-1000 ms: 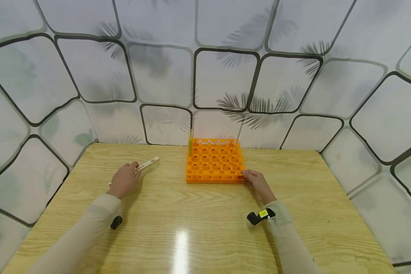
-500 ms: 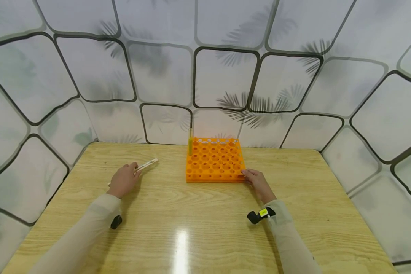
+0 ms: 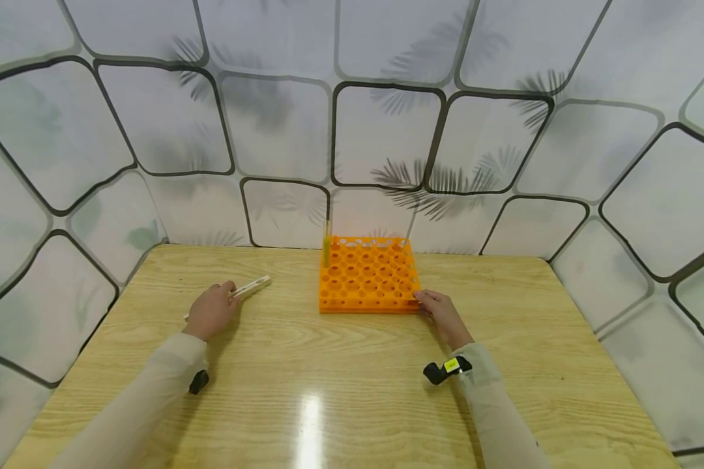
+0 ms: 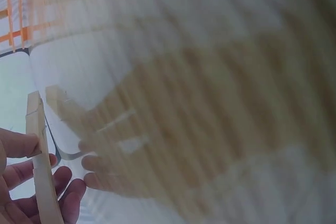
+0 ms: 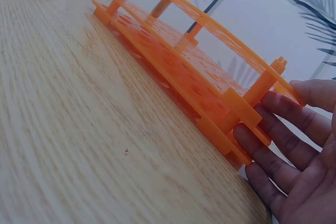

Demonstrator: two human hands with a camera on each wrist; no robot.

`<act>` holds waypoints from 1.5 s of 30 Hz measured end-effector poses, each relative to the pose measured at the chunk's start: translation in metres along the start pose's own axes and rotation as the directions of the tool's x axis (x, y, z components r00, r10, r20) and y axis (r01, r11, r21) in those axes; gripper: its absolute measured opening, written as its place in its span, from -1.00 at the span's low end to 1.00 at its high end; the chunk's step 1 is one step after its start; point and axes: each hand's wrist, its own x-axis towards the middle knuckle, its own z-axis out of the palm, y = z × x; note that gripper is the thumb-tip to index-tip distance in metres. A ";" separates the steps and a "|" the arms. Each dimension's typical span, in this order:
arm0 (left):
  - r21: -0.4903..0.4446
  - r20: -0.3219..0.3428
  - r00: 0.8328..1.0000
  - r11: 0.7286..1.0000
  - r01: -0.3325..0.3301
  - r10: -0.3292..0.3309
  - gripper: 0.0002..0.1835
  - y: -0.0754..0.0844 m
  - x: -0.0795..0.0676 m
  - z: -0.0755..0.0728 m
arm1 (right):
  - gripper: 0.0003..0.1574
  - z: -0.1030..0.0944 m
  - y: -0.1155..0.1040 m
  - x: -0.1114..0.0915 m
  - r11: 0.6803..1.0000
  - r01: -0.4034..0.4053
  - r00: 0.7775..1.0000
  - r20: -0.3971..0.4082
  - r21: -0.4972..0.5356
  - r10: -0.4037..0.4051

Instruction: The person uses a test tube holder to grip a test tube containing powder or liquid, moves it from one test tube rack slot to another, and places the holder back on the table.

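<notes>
**A:** What did the left hand [image 3: 210,311] hold?

**B:** A slim, pale wooden stick [image 3: 248,287], flat-sided. In the head view it ran from the hand up and to the right, over the light wood-grain worktop [image 3: 340,391]. The left wrist view showed the same stick [image 4: 43,167] with the thumb on one face and curled fingers [image 4: 68,190] on the other, so the grip was clamped on the stick. Much of that view was blurred.

**A:** And the right hand [image 3: 442,314]?

**B:** It rested against the near right corner of the flat orange plastic rack with round holes [image 3: 368,275]. In the right wrist view the fingers [image 5: 273,156] lay nearly straight along the rack's edge [image 5: 210,103], touching it; the grip was apart and curled round nothing.

**A:** Where did the rack stand?

**B:** On the worktop, near its far edge and about mid-width, well apart from the left hand. One thin yellowish upright tube [image 3: 326,244] stood at its far left corner.

**A:** What lay behind?

**B:** A white backdrop with dark rounded outlines and grey palm-leaf prints [image 3: 387,130]. A small black device [image 3: 442,370] sat on the right wrist.
</notes>
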 end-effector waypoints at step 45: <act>0.089 0.066 0.996 0.995 0.051 -0.057 -0.81 -0.004 0.005 0.003 | -0.71 0.001 -0.004 0.000 1.000 -0.013 1.000 0.026 -0.009 0.013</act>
